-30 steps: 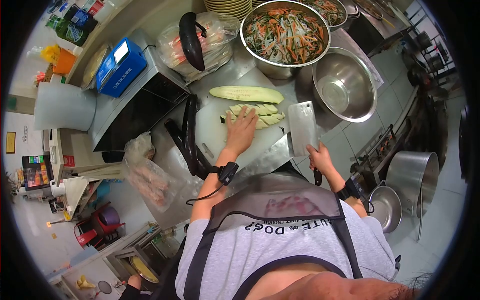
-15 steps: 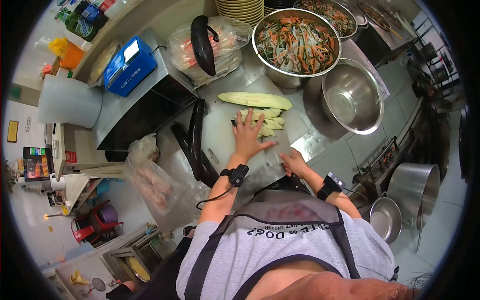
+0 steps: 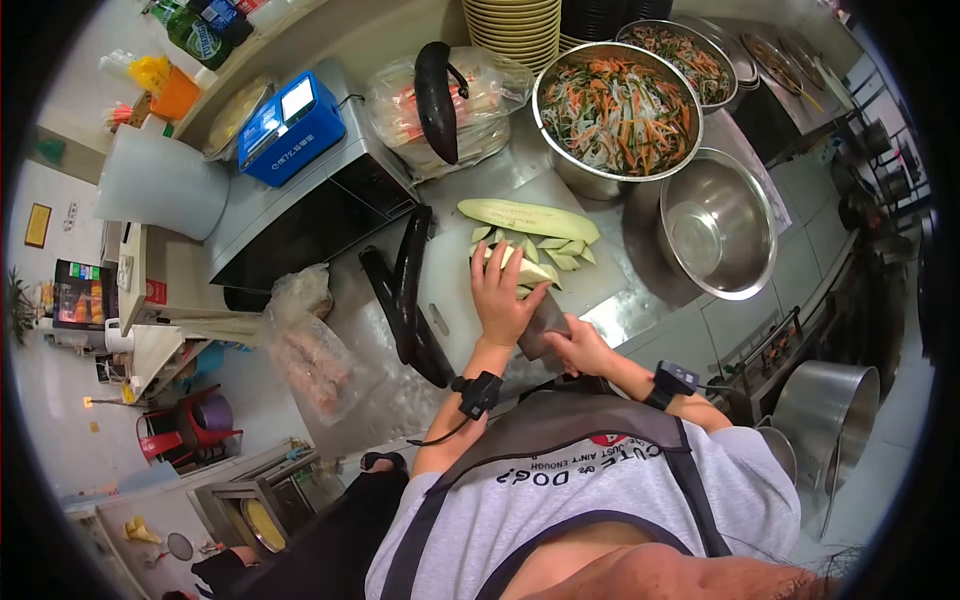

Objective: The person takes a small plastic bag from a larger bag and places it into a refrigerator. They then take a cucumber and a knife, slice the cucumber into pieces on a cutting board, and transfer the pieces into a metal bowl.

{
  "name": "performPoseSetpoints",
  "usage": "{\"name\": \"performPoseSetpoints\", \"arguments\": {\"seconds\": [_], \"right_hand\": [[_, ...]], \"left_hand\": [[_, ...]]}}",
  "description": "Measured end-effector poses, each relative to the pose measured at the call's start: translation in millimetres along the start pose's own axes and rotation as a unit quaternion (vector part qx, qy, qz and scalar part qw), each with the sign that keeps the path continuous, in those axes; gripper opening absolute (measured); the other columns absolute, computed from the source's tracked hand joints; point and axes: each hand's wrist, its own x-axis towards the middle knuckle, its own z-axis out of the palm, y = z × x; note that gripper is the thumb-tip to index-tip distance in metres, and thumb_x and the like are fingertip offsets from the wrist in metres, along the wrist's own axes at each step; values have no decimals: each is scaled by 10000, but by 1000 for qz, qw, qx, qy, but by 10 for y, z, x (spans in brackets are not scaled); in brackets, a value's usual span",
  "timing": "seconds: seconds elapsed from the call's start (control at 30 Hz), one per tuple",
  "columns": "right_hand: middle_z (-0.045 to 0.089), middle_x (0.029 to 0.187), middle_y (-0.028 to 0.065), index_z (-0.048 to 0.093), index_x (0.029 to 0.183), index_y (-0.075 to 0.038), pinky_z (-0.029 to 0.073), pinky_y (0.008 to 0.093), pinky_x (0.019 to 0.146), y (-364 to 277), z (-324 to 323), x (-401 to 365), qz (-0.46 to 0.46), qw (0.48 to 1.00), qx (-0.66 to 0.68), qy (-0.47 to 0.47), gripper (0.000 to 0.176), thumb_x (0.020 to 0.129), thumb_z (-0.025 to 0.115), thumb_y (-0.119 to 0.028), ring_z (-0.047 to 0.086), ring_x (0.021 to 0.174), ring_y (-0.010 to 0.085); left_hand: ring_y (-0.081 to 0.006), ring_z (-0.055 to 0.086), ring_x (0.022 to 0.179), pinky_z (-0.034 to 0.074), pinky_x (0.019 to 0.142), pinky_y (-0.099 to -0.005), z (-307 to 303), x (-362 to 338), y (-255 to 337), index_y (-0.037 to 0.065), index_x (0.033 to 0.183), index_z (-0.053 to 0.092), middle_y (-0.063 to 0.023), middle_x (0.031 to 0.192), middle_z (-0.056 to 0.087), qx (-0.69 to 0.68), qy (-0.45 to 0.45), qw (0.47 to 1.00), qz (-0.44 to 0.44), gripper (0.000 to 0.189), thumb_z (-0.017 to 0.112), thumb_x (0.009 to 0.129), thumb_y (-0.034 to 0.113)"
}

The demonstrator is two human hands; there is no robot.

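Note:
My left hand (image 3: 503, 298) has its fingers bent over a pale peeled eggplant piece (image 3: 535, 272) on the white cutting board (image 3: 455, 290). In my right hand (image 3: 582, 347) is a cleaver (image 3: 546, 322), its broad blade beside my left thumb and close to the piece. Angled eggplant chunks (image 3: 567, 252) lie just beyond my fingers. Farther back on the board rests a long peeled eggplant half (image 3: 525, 218). Two dark whole eggplants (image 3: 408, 290) lie left of the board, partly on its edge.
A steel bowl of shredded vegetables (image 3: 618, 110) stands behind the board, with another steel bowl (image 3: 715, 225) to its right. At the back left, a dark eggplant (image 3: 437, 105) lies on bagged goods (image 3: 490, 85). A plastic bag (image 3: 310, 350) sits left, near a microwave (image 3: 320, 215).
My left hand has gone from spread fingers to bent ones over an eggplant piece. The cleaver has come up beside it, its blade now more visible. The whole view has shifted.

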Motion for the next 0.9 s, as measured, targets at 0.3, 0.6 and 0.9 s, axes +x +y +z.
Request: {"name": "performPoseSetpoints", "arguments": {"seconds": [0.3,0.6,0.9], "right_hand": [[456,545,24,427,1046,-12,394,275,338,-577,-1137,-1273,-55,968,59,237,141,945,497,-81,445,368,109],[452,589,24,410,1144,13,406,284,331,-302,-2030,-2048,13,903,-18,428,220,942,454,-64,439,372,115],[545,623,50,444,1158,56,385,259,340,-207,-1788,-2015,-66,909,29,412,272,950,553,-81,456,378,90]], "left_hand": [[-432,383,1296,352,1060,-552,908,1070,1584,89,1187,597,-144,1304,511,-200,8,973,116,655,830,652,387],[-434,391,1290,359,1065,-501,2162,1233,2285,78,1222,607,-173,1347,491,-285,-84,955,15,592,793,720,330],[-324,531,980,420,868,-439,741,467,466,63,927,606,-119,971,572,-58,65,996,-13,190,701,789,152]]}}
